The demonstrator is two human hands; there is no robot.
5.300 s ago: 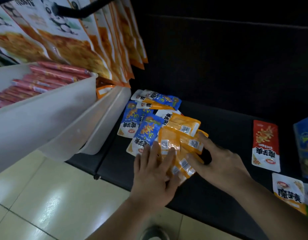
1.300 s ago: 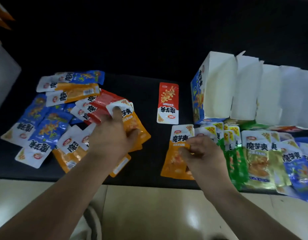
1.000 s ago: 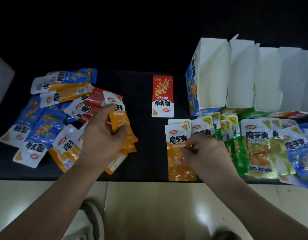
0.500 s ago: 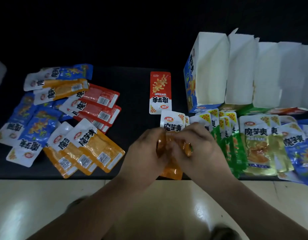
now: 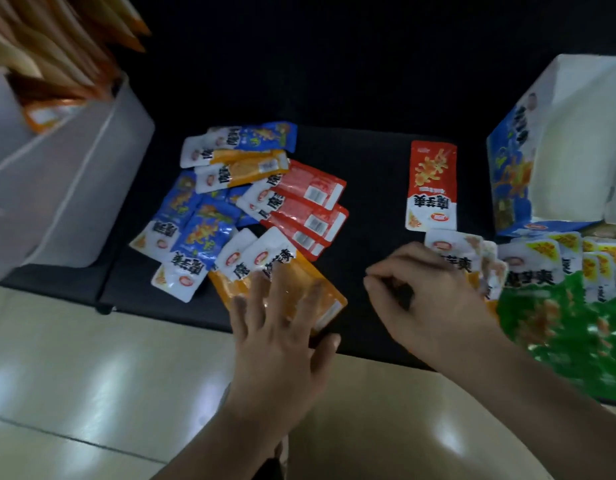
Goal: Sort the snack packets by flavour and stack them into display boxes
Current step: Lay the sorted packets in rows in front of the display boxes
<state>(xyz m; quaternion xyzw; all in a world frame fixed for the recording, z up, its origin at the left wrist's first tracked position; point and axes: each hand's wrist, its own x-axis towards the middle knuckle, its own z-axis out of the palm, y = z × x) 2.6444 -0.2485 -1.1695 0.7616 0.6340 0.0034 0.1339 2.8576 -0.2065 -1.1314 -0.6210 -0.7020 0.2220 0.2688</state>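
A loose pile of snack packets lies on the black table: blue packets, red packets face down, and orange packets at the front. My left hand lies on the orange packets with its fingers spread and straight. My right hand rests with loosely curled fingers over a sorted orange stack; bare table shows between thumb and fingers. A single red packet lies apart. Green packets lie at the right. A blue display box stands open behind them.
A white plastic bin juts over the table's left end, with large orange bags hanging above it. The table's front edge runs just under my hands, with tiled floor below. More white-topped packets overlap the green ones.
My left hand has left the orange stack, where both hands were together, and moved left onto the orange packets in the loose pile. The view has swung left.
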